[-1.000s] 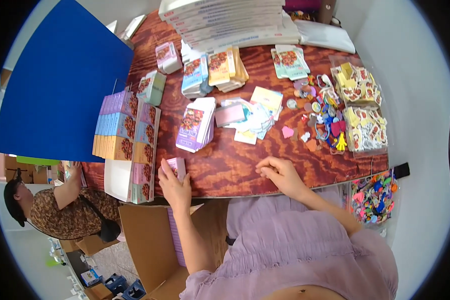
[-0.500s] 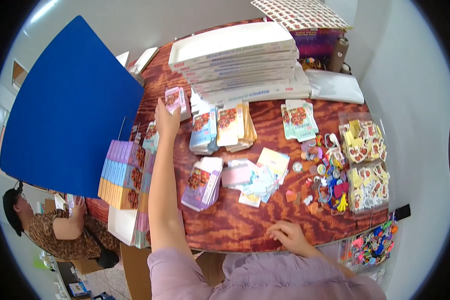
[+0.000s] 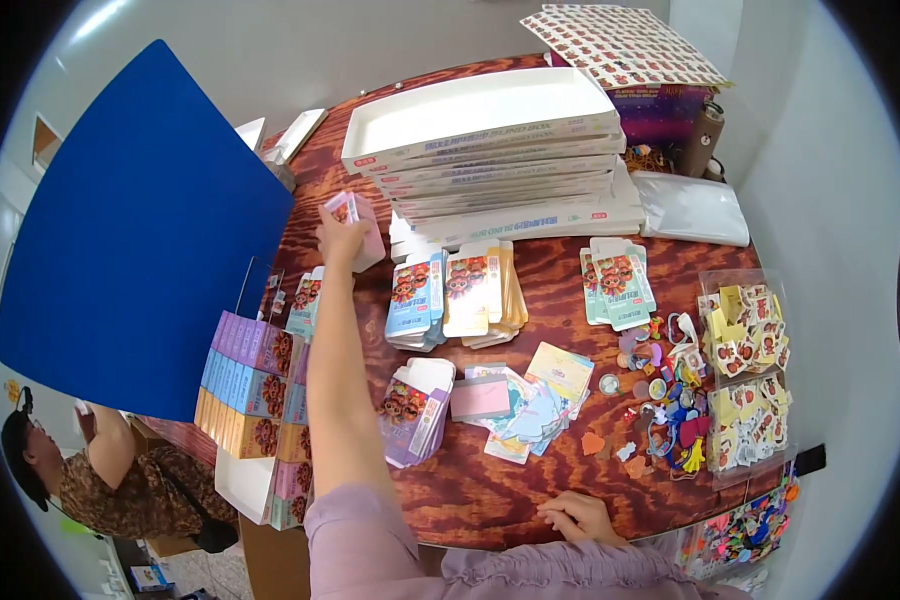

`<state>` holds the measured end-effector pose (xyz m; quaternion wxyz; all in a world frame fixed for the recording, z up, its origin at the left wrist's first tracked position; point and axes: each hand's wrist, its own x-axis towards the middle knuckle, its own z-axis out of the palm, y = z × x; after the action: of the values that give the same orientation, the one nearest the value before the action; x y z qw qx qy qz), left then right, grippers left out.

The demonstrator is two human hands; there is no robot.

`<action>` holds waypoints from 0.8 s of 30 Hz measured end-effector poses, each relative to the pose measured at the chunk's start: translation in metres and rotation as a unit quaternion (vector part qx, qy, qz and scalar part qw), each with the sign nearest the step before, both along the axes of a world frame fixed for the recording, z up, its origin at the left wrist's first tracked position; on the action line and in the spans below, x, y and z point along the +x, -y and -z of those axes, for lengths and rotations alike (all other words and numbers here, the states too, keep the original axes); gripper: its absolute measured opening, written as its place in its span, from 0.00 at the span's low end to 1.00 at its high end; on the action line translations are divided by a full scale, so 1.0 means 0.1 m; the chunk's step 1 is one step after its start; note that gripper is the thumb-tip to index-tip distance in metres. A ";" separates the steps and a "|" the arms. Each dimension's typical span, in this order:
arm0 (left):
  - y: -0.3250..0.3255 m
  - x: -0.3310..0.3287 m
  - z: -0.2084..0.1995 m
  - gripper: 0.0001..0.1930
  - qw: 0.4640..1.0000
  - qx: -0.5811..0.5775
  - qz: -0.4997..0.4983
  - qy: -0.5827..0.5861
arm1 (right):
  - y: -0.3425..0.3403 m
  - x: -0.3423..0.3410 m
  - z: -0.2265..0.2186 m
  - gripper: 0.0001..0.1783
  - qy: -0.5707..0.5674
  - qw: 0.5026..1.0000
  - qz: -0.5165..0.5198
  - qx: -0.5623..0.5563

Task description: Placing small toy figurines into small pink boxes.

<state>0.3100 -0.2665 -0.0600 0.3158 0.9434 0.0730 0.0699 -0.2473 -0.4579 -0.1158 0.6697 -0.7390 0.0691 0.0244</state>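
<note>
My left hand (image 3: pixel 341 236) is stretched far across the wooden table (image 3: pixel 490 480), gripping a small pink box (image 3: pixel 354 218) beside another pink box near the blue board (image 3: pixel 140 230). My right hand (image 3: pixel 580 517) rests loosely curled on the table's near edge, holding nothing. Between them lie piles of flat printed cartons (image 3: pixel 457 290), a stack with a white flap (image 3: pixel 416 398), and a pink card on loose coloured sheets (image 3: pixel 482 397).
A tall stack of white trays (image 3: pixel 490 150) stands at the back. Rows of filled boxes (image 3: pixel 255 385) line the left edge. Small trinkets (image 3: pixel 660 390) and sticker packs (image 3: pixel 745 370) lie at right. Another person (image 3: pixel 100 470) sits low at left.
My left arm has reached from the near table edge out to the far left, carrying the pink box. My view has tilted up toward the trays. My right hand has stayed put.
</note>
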 end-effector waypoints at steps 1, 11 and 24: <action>-0.15 -0.05 -0.07 0.57 0.998 -0.036 0.014 0.047 | -0.01 -0.02 0.01 0.08 0.012 1.000 0.003 0.006; 0.17 -2.95 -1.01 0.56 0.864 -0.354 0.358 0.023 | 0.01 0.34 -0.42 0.30 0.031 0.961 0.022 0.273; 0.47 -4.75 -0.18 0.36 0.729 -0.540 0.247 -0.341 | 0.22 0.10 -0.68 0.34 0.003 0.931 0.100 0.351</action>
<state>-0.1648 -0.3133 -0.0417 0.7319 0.5588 -0.0341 -0.3885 -0.2374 -0.4794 -0.0474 0.8854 -0.4464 0.1279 -0.0223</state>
